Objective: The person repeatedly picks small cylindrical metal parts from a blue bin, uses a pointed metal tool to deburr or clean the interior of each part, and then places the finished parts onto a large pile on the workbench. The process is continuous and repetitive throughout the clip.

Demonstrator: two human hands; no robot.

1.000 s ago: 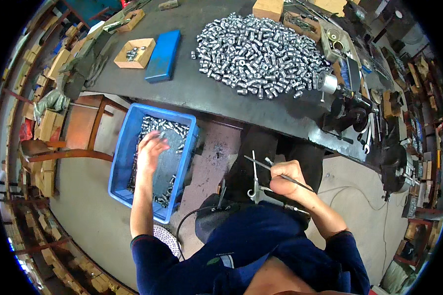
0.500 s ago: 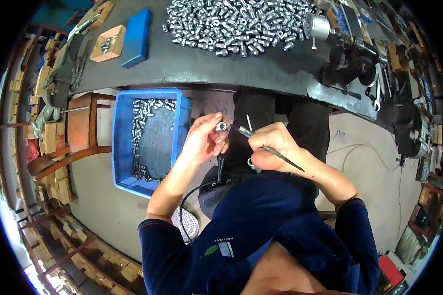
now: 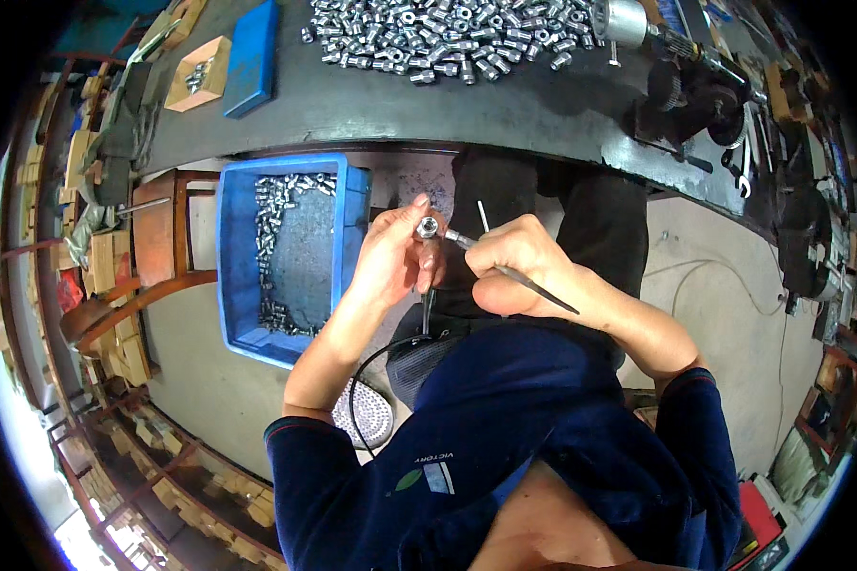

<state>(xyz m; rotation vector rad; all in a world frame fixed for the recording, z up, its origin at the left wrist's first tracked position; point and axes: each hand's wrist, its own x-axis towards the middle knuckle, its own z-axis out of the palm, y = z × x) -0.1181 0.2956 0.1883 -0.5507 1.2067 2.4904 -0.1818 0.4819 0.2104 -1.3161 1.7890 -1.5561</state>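
In front of the near edge of the bench (image 3: 371,122), our left hand (image 3: 390,252) pinches a shiny metal fitting (image 3: 428,226) while our right hand (image 3: 516,265), just beside it, is clamped on a slim dark tool (image 3: 549,294) whose silver end points at the part; whether the two touch, we cannot tell. Just off that edge, toward its left corner, a blue bin (image 3: 227,257) holds more fittings (image 3: 269,224), and a heap (image 3: 448,40) lies on the bench itself.
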